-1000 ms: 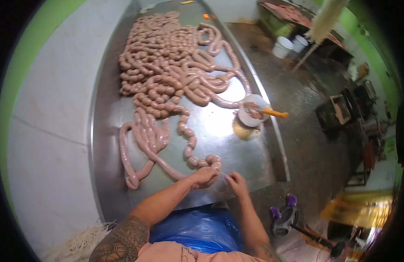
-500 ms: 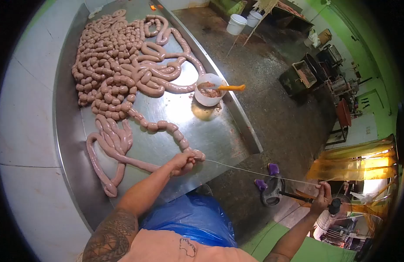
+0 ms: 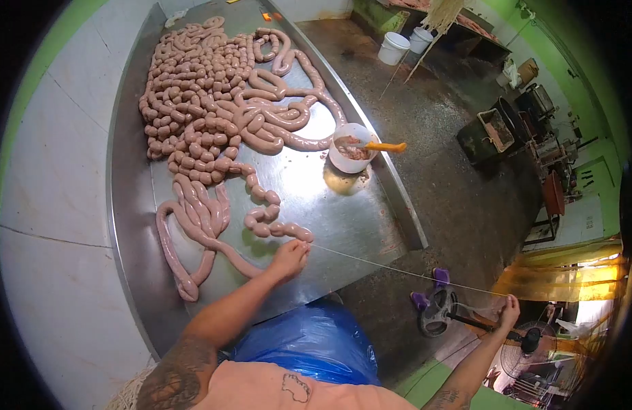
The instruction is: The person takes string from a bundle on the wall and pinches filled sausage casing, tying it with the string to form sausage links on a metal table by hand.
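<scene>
My left hand [image 3: 291, 260] is closed at the near end of a chain of tied sausage links [image 3: 265, 213] on the metal table [image 3: 309, 205]. A thin white string [image 3: 398, 272] runs taut from there to my right hand [image 3: 510, 311], which is closed on it far out to the right, beyond the table. An untied length of sausage [image 3: 237, 260] passes under or beside my left wrist; its end is hidden. A large pile of linked sausages [image 3: 200, 82] covers the upper left of the table, with thicker untied coils [image 3: 261, 140] beside it.
A white tub [image 3: 342, 162] with meat scraps and an orange-handled knife [image 3: 386, 147] stands near the table's right edge. A blue plastic apron [image 3: 309, 345] covers my lap. On the floor side are white buckets [image 3: 394, 48], a dark bin [image 3: 481, 140] and a fan [image 3: 529, 342].
My right hand has swung far out to the right, drawing the string taut from my left hand. The near links have shifted into a bend on the table. The camera view has also turned.
</scene>
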The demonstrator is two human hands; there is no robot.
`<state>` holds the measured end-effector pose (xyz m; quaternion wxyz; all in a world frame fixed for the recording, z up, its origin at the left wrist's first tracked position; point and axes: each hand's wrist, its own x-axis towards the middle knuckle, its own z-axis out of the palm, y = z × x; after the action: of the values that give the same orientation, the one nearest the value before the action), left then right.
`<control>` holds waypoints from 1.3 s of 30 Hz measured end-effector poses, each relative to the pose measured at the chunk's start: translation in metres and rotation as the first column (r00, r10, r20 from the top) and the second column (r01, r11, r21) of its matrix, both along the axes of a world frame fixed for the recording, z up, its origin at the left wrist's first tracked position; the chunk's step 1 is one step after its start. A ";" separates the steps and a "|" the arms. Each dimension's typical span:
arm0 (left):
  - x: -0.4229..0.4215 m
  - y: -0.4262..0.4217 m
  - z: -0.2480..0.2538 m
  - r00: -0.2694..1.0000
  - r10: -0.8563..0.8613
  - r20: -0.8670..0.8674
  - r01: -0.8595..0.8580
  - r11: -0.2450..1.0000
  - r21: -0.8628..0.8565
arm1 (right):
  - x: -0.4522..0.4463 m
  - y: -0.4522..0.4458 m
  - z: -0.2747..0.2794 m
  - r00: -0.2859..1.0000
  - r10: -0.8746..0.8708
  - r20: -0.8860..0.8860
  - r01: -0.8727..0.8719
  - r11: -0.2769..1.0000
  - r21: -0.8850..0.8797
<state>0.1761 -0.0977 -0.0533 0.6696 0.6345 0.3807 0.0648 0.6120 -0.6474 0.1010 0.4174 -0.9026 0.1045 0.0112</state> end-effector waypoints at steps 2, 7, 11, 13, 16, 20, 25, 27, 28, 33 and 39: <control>0.014 -0.005 -0.062 0.998 0.018 -0.053 -0.010 0.990 0.139 | -0.012 0.014 0.001 0.959 -0.032 0.282 -0.039 0.970 0.242; 0.010 -0.026 -0.047 0.995 0.041 -0.092 0.068 0.406 0.911 | -0.188 0.227 0.021 0.506 0.426 0.750 -0.762 0.629 0.157; -0.007 -0.028 -0.061 0.940 0.125 -0.318 0.254 0.367 0.895 | -0.282 0.379 -0.089 -0.309 0.925 0.222 -0.951 -0.308 -0.040; -0.006 -0.022 -0.071 0.863 -0.111 -0.493 0.398 0.750 0.528 | -0.288 0.381 -0.149 -0.158 0.945 0.286 -0.961 -0.213 0.174; -0.004 -0.025 -0.066 0.968 0.089 -0.234 0.005 0.927 0.375 | -0.293 0.391 -0.226 0.219 0.966 0.138 -0.719 0.064 0.692; -0.004 -0.021 -0.047 0.985 0.158 0.069 -0.172 0.899 0.403 | -0.335 0.473 -0.240 0.230 0.926 -0.299 0.056 0.294 0.954; -0.012 0.011 0.028 0.954 -0.010 -0.300 -0.038 0.987 -0.155 | -0.350 0.505 -0.225 0.064 0.984 0.163 0.259 -0.175 0.950; -0.001 0.004 0.004 0.990 0.117 -0.077 -0.135 0.947 -0.292 | -0.308 0.469 -0.265 0.209 0.961 -0.182 -0.680 0.277 0.680; 0.006 0.002 -0.003 0.982 0.019 -0.190 -0.050 0.986 -0.161 | -0.273 0.434 -0.242 0.210 0.959 -0.190 -0.818 0.279 0.503; 0.022 0.025 -0.062 0.977 0.082 -0.197 -0.187 0.775 -0.604 | -0.076 0.134 -0.088 0.541 0.817 0.198 -0.655 0.557 -0.510; 0.025 0.029 -0.090 0.983 0.015 -0.181 -0.118 0.811 -0.573 | -0.047 -0.033 0.127 0.554 -0.082 0.828 -0.291 0.913 0.285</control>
<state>0.2011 -0.0686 -0.1429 0.7940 0.3889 0.4595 -0.0847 0.5647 -0.6809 0.2283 0.5867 -0.7034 -0.1628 -0.3669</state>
